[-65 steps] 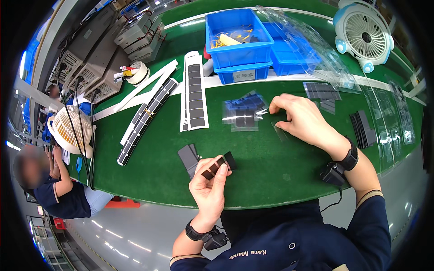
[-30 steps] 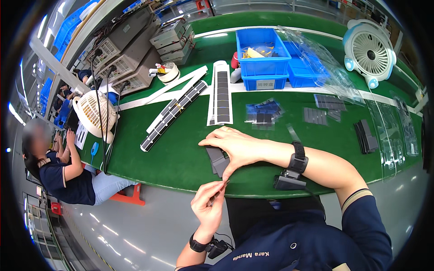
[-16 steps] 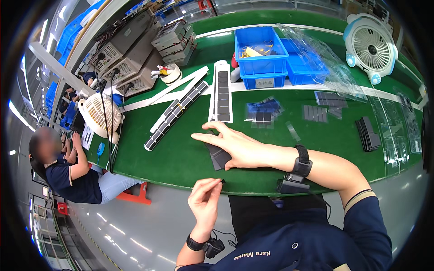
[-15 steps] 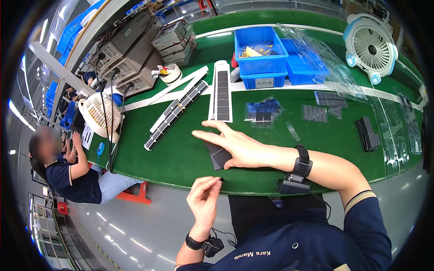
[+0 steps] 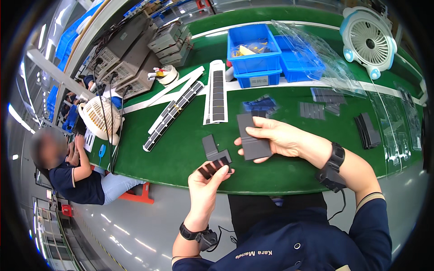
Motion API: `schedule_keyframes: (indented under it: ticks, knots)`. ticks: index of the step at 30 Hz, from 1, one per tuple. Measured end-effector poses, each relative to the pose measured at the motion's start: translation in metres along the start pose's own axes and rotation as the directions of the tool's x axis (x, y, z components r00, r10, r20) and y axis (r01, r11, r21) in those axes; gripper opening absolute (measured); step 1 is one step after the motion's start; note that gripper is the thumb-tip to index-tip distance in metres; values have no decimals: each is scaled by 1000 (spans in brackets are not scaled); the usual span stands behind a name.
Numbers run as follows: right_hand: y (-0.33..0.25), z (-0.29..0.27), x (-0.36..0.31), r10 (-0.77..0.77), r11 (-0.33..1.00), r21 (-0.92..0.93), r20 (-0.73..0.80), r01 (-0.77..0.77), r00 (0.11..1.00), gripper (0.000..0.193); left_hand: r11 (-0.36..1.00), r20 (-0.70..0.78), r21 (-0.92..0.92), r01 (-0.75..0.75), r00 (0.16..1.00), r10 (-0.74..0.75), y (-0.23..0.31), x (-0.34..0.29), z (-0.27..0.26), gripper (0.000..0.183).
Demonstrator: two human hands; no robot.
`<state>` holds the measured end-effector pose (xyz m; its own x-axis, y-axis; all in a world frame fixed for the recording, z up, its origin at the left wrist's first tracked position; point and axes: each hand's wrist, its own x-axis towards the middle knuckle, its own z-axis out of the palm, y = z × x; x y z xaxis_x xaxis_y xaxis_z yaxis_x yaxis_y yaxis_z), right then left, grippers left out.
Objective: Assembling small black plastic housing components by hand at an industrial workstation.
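Observation:
Over the bench's front edge, my left hand (image 5: 202, 187) is closed on a strip of dark rectangular pads (image 5: 211, 169), pinched between thumb and fingers. To the right and a little farther off, my right hand (image 5: 285, 137) grips a flat, dark grey, step-shaped piece (image 5: 254, 143), thumb on top and fingers beneath. A similar dark grey piece (image 5: 210, 145) lies on the green bench just beyond my left hand, which partly covers its near end. The two held things are apart.
Behind my hands lie white strips with black pads (image 5: 218, 92) and a long black-and-white bar (image 5: 174, 115). Blue bins (image 5: 254, 63), clear film packs (image 5: 312, 110), dark stepped pieces (image 5: 367, 131) and a fan (image 5: 370, 43) stand or lie rightward. A co-worker (image 5: 68, 176) sits left.
My right hand has lifted a dark grey piece off the bench and moved right with it. My left hand has moved slightly up and forward, and a strip of dark pads now shows in it.

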<state>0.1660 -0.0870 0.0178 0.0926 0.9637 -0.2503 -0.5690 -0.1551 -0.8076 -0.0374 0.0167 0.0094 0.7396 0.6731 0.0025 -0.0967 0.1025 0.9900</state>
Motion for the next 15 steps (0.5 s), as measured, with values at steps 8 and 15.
schedule_keyframes:
  ticks: [8, 15]
  knots:
    - [15, -20, -37, -65, 995, -84, -92, 57, 994, 43, 954, 219, -11, 300, 931, -291, -2, 23, 44, 29]
    - [19, -25, -38, -125, 988, -106, -155, 109, 980, 45, 945, 164, -10, 326, 933, -320, -14, 31, 56, 32]
